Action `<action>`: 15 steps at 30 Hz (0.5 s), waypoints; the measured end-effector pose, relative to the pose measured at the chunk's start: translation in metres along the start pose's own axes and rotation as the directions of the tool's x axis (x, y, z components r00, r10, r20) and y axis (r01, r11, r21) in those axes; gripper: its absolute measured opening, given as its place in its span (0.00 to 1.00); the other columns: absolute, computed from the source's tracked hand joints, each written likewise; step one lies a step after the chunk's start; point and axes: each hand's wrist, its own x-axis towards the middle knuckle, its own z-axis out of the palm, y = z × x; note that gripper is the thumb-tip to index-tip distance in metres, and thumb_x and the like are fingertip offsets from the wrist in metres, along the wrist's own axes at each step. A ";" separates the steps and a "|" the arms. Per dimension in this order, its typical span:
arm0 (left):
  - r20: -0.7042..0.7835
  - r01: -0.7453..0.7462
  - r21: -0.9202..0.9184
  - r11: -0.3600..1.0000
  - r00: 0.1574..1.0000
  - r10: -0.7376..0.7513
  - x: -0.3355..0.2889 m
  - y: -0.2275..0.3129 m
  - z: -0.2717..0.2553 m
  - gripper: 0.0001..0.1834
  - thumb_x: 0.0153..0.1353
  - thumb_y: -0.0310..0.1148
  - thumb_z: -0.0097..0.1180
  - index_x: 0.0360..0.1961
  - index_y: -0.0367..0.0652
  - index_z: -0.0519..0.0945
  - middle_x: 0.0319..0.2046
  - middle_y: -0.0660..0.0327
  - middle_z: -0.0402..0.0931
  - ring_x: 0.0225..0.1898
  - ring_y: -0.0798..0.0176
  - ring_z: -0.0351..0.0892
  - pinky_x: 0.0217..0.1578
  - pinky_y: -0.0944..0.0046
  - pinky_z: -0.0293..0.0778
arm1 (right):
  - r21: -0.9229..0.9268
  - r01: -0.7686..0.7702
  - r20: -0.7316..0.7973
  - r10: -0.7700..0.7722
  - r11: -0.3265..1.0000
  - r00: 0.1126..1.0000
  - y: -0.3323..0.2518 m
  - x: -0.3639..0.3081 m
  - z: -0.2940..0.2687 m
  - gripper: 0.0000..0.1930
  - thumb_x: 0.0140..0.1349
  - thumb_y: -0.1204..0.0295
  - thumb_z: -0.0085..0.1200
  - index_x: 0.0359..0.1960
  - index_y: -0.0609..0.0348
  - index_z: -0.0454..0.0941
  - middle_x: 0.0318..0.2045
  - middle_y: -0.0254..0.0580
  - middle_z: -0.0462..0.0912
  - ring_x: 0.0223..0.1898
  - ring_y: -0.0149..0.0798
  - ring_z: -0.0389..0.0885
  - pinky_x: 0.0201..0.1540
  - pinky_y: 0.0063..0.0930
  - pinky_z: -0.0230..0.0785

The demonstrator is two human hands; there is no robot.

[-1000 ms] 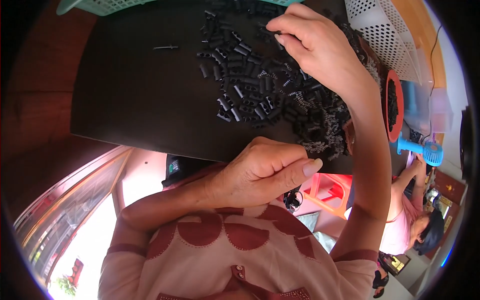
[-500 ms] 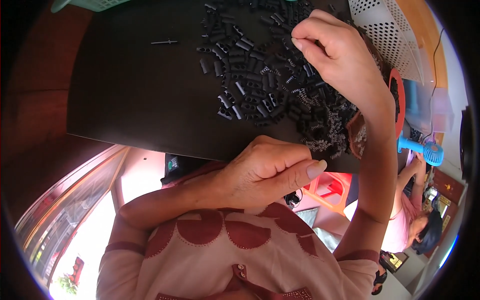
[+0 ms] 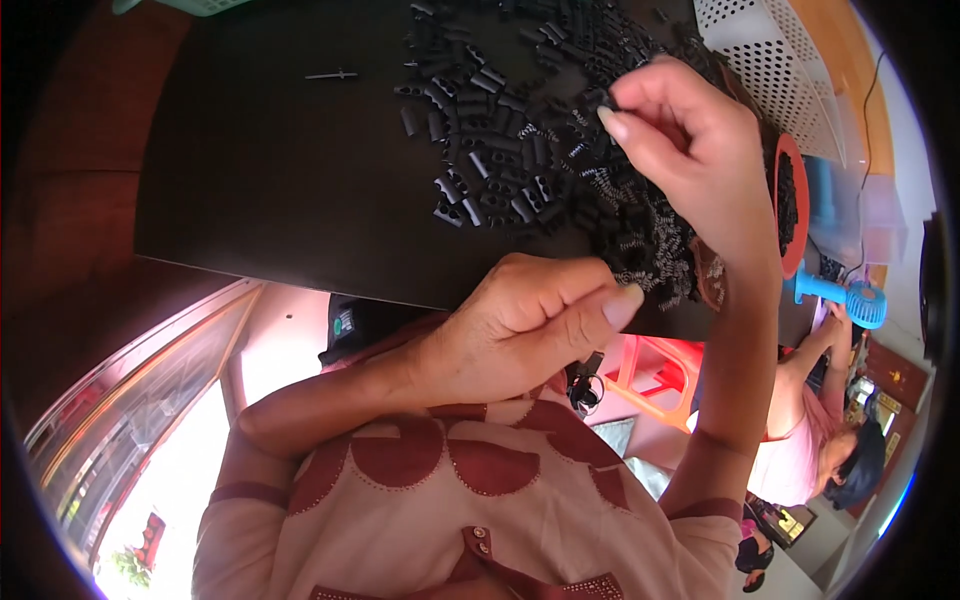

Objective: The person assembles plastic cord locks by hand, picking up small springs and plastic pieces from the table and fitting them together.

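Observation:
Near the table's front edge, my left hand (image 3: 530, 325) is closed, thumb pressed along the curled fingers; whatever it may hold is hidden. Over the right side of the heap, my right hand (image 3: 700, 140) pinches a small black piece (image 3: 607, 101) between thumb and forefinger, too small to make out fully. Beneath and left of it lie many short black plastic cylinders (image 3: 480, 165) with notched or holed sides. Small metal coil springs (image 3: 665, 250) are piled between my two hands, mixed with black parts.
A thin dark pin (image 3: 331, 76) lies alone on the dark table (image 3: 270, 190). White perforated baskets (image 3: 765, 75) and an orange-rimmed bowl (image 3: 792, 240) of dark parts stand at right, beside a blue handheld fan (image 3: 864, 305). Another person (image 3: 800, 440) sits beyond, past a red stool (image 3: 655, 380).
My right hand has moved down and slightly right over the heap, and a dark piece now shows at its fingertips. My left hand has shifted slightly up and left, still closed.

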 end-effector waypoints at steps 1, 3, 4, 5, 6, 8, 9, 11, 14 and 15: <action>-0.039 0.052 -0.052 0.997 0.998 -0.054 -0.001 0.001 0.001 0.18 0.72 0.37 0.42 0.25 0.38 0.70 0.20 0.66 0.69 0.19 0.73 0.61 0.22 0.73 0.62 | 0.048 -0.022 0.014 0.022 0.999 1.000 -0.005 -0.009 -0.002 0.05 0.56 0.81 0.58 0.32 0.63 0.75 0.23 0.26 0.71 0.23 0.18 0.63 0.25 0.14 0.57; -0.061 0.114 -0.167 0.979 0.990 -0.126 -0.002 0.000 0.000 0.19 0.73 0.42 0.38 0.32 0.39 0.71 0.26 0.63 0.72 0.22 0.73 0.66 0.26 0.73 0.65 | 0.067 -0.047 0.054 0.043 0.997 0.998 -0.013 -0.027 -0.011 0.06 0.55 0.85 0.56 0.33 0.64 0.74 0.29 0.28 0.71 0.27 0.18 0.63 0.29 0.12 0.55; -0.090 0.153 -0.233 0.960 0.980 -0.178 -0.001 0.001 0.001 0.19 0.73 0.43 0.38 0.33 0.38 0.71 0.27 0.62 0.72 0.24 0.72 0.67 0.27 0.73 0.67 | 0.125 -0.020 0.052 0.014 0.992 0.999 -0.016 -0.035 -0.011 0.06 0.55 0.85 0.56 0.33 0.65 0.74 0.30 0.29 0.71 0.27 0.19 0.63 0.29 0.12 0.55; -0.087 0.130 -0.316 0.940 0.983 -0.165 0.001 -0.003 -0.001 0.19 0.73 0.44 0.37 0.37 0.38 0.71 0.30 0.59 0.73 0.27 0.71 0.69 0.30 0.70 0.69 | 0.181 0.006 0.043 -0.014 0.983 0.999 -0.018 -0.043 -0.011 0.06 0.54 0.85 0.57 0.33 0.65 0.74 0.30 0.31 0.72 0.27 0.19 0.64 0.29 0.12 0.55; -0.104 0.126 -0.347 0.929 0.980 -0.172 0.002 -0.004 0.000 0.19 0.73 0.44 0.37 0.39 0.38 0.72 0.31 0.59 0.73 0.28 0.70 0.71 0.30 0.69 0.70 | 0.282 -0.005 0.050 -0.010 0.959 0.999 -0.020 -0.051 -0.010 0.07 0.53 0.85 0.58 0.33 0.65 0.75 0.31 0.33 0.72 0.27 0.20 0.65 0.29 0.13 0.56; -0.147 0.141 -0.366 0.920 0.967 -0.207 0.003 0.001 0.006 0.22 0.73 0.46 0.36 0.38 0.38 0.73 0.28 0.62 0.73 0.26 0.72 0.70 0.32 0.72 0.71 | 0.474 -0.007 0.055 -0.021 0.880 0.998 -0.023 -0.063 0.001 0.08 0.52 0.85 0.59 0.33 0.66 0.75 0.32 0.35 0.73 0.28 0.21 0.68 0.28 0.13 0.58; -0.140 0.138 -0.325 0.936 0.971 -0.192 0.002 0.000 0.007 0.22 0.73 0.46 0.36 0.38 0.38 0.73 0.28 0.62 0.73 0.26 0.72 0.70 0.32 0.72 0.70 | 0.466 0.041 0.047 -0.070 0.884 0.996 -0.028 -0.065 0.005 0.05 0.56 0.87 0.55 0.33 0.67 0.75 0.27 0.38 0.73 0.24 0.27 0.79 0.23 0.18 0.68; -0.129 0.149 -0.288 0.946 0.973 -0.192 0.000 0.000 0.007 0.22 0.73 0.47 0.36 0.38 0.37 0.73 0.28 0.62 0.73 0.26 0.72 0.70 0.32 0.72 0.69 | 0.207 0.193 -0.040 -0.189 0.959 0.981 -0.023 -0.073 0.010 0.08 0.50 0.85 0.60 0.33 0.67 0.76 0.28 0.39 0.74 0.24 0.25 0.71 0.23 0.17 0.61; -0.122 0.142 -0.236 0.961 0.977 -0.174 -0.002 0.001 0.010 0.21 0.73 0.46 0.36 0.38 0.38 0.72 0.28 0.63 0.72 0.27 0.74 0.69 0.31 0.73 0.68 | -0.067 0.369 -0.139 -0.375 0.927 0.917 -0.021 -0.083 0.014 0.12 0.49 0.81 0.63 0.37 0.66 0.78 0.26 0.43 0.75 0.22 0.35 0.73 0.22 0.22 0.63; -0.113 0.147 -0.242 0.959 0.977 -0.178 -0.004 0.003 0.012 0.21 0.73 0.46 0.36 0.38 0.38 0.73 0.28 0.64 0.72 0.27 0.74 0.69 0.31 0.73 0.68 | -0.146 0.391 -0.125 -0.409 0.909 0.904 -0.020 -0.087 0.014 0.13 0.49 0.80 0.63 0.38 0.64 0.78 0.26 0.42 0.76 0.21 0.35 0.73 0.22 0.22 0.63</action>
